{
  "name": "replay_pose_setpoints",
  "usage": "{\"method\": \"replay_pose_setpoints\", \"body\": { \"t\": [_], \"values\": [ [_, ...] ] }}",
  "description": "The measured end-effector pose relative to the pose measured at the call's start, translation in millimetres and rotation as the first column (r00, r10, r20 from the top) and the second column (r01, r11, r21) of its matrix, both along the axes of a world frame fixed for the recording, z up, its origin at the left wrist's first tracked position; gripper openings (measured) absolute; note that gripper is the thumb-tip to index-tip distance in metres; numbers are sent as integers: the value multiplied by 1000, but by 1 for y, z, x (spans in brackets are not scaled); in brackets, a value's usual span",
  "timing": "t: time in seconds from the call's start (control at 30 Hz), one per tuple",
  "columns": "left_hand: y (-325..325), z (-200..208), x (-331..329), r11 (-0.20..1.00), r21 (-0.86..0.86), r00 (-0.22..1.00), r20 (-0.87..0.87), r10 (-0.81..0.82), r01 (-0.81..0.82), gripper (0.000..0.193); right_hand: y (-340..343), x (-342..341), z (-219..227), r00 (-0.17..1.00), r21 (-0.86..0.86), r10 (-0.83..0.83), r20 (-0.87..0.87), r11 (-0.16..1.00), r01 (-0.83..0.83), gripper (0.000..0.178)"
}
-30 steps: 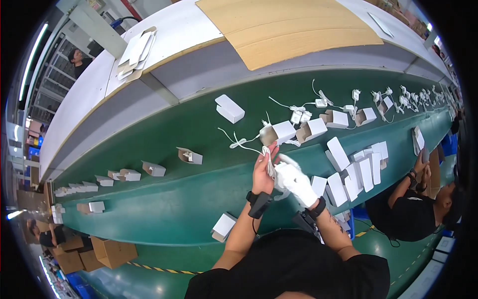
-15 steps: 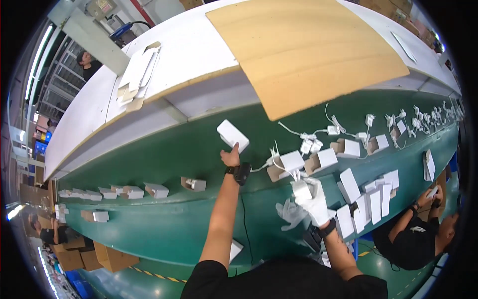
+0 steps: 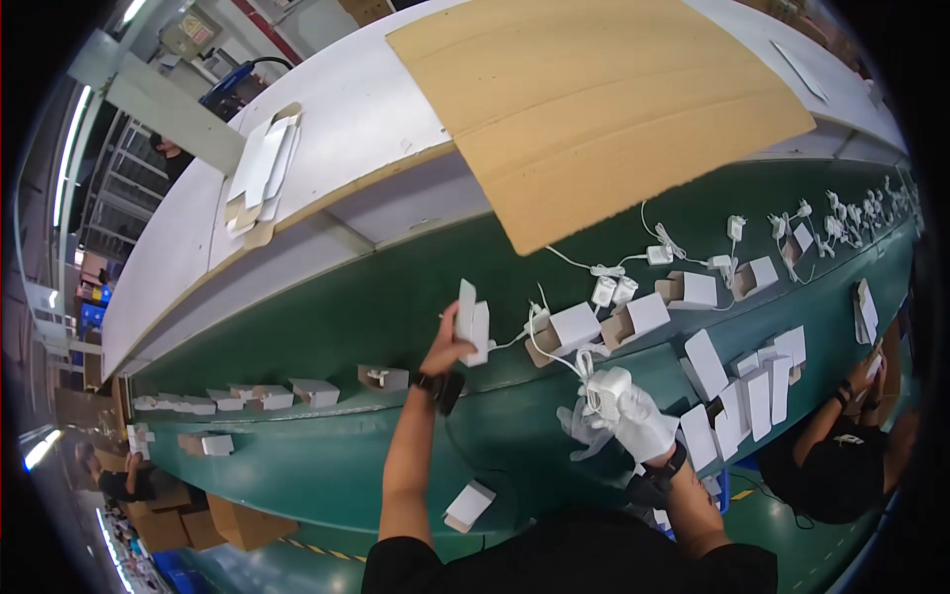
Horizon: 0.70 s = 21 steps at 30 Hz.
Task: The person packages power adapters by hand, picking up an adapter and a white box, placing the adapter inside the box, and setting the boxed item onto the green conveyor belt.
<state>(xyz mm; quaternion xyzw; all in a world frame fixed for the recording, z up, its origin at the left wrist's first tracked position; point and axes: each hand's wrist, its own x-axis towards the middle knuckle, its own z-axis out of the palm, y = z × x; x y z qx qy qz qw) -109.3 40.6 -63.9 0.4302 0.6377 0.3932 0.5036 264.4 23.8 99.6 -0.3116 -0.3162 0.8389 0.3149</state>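
Note:
My left hand [image 3: 450,346] is bare and holds a small white carton [image 3: 471,321] upright above the green conveyor belt [image 3: 346,307]. My right hand [image 3: 633,416] wears a white glove and grips a white power adapter [image 3: 606,388] with its coiled white cable. A loose white glove or bag [image 3: 579,436] hangs just below it. Right beyond my hands, two open white-and-brown boxes [image 3: 569,332] [image 3: 638,319] lie on the belt.
More adapters with cables [image 3: 727,238] and open boxes [image 3: 693,289] run along the belt to the right; flat white cartons [image 3: 757,396] are stacked at right. Small boxes [image 3: 297,391] trail left. A cardboard sheet [image 3: 594,109] lies on the white shelf. Another person [image 3: 841,455] works at right.
My left hand has drawn back from its far reach, bringing the white carton nearer and turning it upright. My gloved right hand has risen slightly, still holding the adapter.

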Motion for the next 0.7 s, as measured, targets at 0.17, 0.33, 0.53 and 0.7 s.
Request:
{"method": "replay_pose_setpoints", "body": {
  "t": [0.17, 0.33, 0.53, 0.7],
  "values": [
    [-70, 97, 77, 937, 131, 842, 412, -348, 324, 101, -7, 3, -16, 969, -110, 221, -109, 966, -232, 52],
    [-99, 145, 125, 856, 250, 824, 250, -509, 452, 99, 12, 9, 21, 880, 430, 284, 381, 788, -440, 43],
    [-104, 139, 169, 879, 241, 907, -13, -421, 411, 90, 24, -8, 78, 481, 488, -105, 870, 49, -872, 32],
    [-104, 145, 185, 863, 293, 907, -225, -355, 411, 83, 31, -10, 95, 234, 230, 83, 969, 57, -972, 29]
  ]
}}
